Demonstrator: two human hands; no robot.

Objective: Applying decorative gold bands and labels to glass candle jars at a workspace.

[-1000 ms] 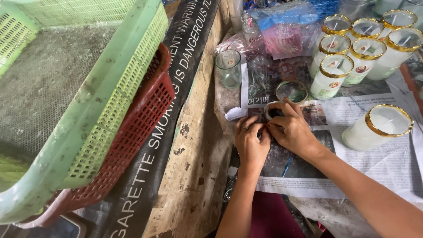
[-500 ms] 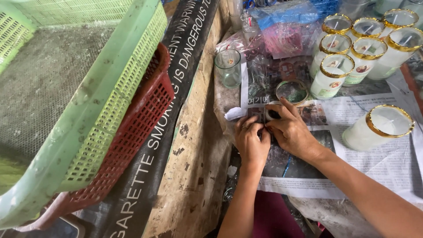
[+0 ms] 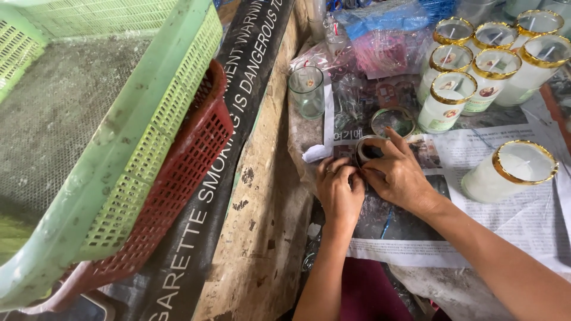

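A small metallic roll of tape [image 3: 367, 147] lies on the newspaper [image 3: 511, 220]. My right hand [image 3: 399, 176] covers its near side, with the index finger stretched along its rim and the thumb pressing at its near edge. Just left of that thumb, the curled fingertips of my left hand [image 3: 339, 193] pinch what looks like the tape's loose end; the strip itself is hidden between the fingers. A gold-rimmed glass candle [image 3: 510, 170] stands alone to the right of my right hand.
Several gold-rimmed glass candles [image 3: 452, 98] cluster at the back right. A second tape ring [image 3: 392, 120] and an empty glass [image 3: 307, 90] sit behind my hands, with plastic bags [image 3: 386, 41] beyond. A green basket [image 3: 148, 119] stacked in a red one [image 3: 196, 160] fills the left.
My hands have stayed on the roll. The right index finger has shifted slightly along the rim, and the view has drifted a little.
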